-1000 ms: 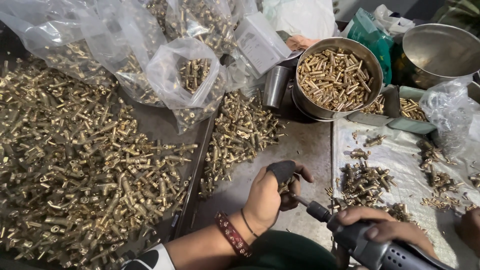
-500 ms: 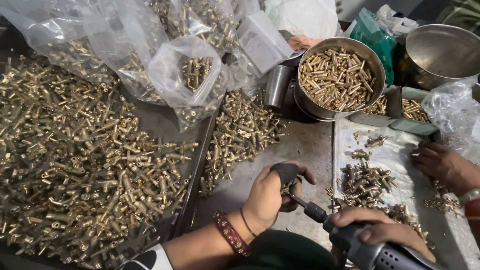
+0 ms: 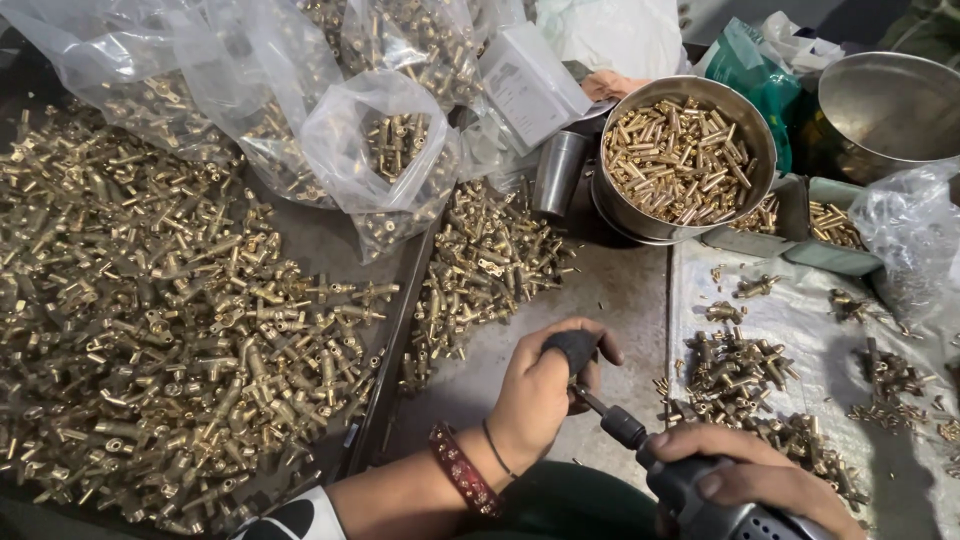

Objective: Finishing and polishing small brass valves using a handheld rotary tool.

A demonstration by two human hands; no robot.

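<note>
Gone since half a second ago is the other person's hand that reached in right of the bowl (image 3: 690,160); the person's own two hands have barely shifted. From the head view, the left hand (image 3: 540,395) is clenched around a dark holder (image 3: 573,350) below the bowl, while the right hand (image 3: 745,480), lower and to the right, grasps a grey power driver (image 3: 700,495) whose bit (image 3: 592,402) meets the holder. Loose brass fittings (image 3: 190,330) spread left of the bowl, and a smaller pile (image 3: 740,365) lies just below it.
</note>
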